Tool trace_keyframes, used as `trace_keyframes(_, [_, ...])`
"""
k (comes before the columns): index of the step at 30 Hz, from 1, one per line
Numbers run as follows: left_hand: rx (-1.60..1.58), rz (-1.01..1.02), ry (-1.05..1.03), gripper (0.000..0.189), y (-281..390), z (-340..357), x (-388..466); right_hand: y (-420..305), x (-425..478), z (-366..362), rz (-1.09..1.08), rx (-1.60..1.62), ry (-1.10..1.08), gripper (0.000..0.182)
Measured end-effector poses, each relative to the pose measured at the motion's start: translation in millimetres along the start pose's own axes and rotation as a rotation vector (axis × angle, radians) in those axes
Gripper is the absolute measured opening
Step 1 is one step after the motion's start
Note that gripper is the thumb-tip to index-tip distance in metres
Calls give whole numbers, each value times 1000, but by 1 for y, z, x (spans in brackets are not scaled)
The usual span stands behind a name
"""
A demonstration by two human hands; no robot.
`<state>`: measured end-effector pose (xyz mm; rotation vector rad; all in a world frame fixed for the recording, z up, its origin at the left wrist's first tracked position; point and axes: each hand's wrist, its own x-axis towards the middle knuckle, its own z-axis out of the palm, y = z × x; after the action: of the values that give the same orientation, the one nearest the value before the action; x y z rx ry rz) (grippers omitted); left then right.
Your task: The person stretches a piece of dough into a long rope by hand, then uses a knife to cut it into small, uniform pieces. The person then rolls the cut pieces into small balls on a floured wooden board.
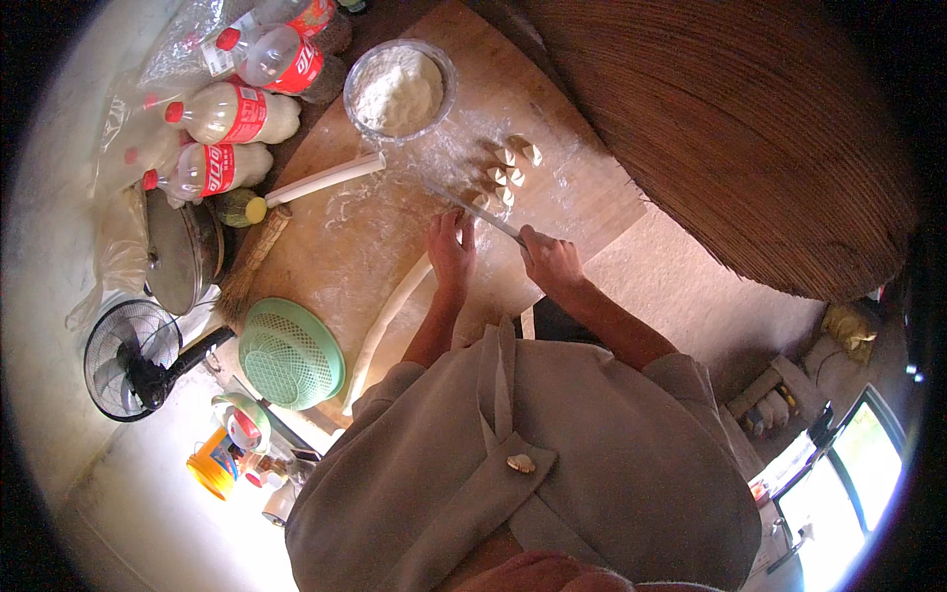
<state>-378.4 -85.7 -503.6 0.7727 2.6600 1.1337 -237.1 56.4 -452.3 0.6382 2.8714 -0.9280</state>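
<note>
My right hand [551,259] grips the handle of a knife [484,216], whose blade points away to the upper left over the floured board [318,251]. My left hand [451,248] is curled over the end of a long dough rope [388,314], just on the near side of the blade. The rope curves back along the board toward my left arm. One cut dough piece [481,201] lies right by the blade's far side. Several more small dough pieces [505,157] are scattered beyond it. My left fingers partly hide the rope's end.
A bowl of flour [399,89] stands at the far side. On the left are a white rolling pin [325,180], a straw brush [259,255], a green colander [292,354], a lidded pan [181,251] and several plastic bottles [240,112]. A large brown ridged surface [740,133] rises at right.
</note>
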Motion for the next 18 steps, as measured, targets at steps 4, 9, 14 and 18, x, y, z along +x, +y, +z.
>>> trace_keyframes(4, [-6, 19, 20, 17, 1, 1, 0, 2, 2, 1, 5, -45, -39, 11])
trace_keyframes(9, [-40, 24, 23, 15, 0, 1, -1, -8, 12, -7, 91, -127, -174, 14])
trace_keyframes(14, [-14, 202, 66, 19, 2, -3, -5, -11, 25, 1, 155, -168, -193, 17])
trace_keyframes(18, [52, 263, -18, 26, 0, -11, -21, 6, 21, 8, 175, 51, -128, 17])
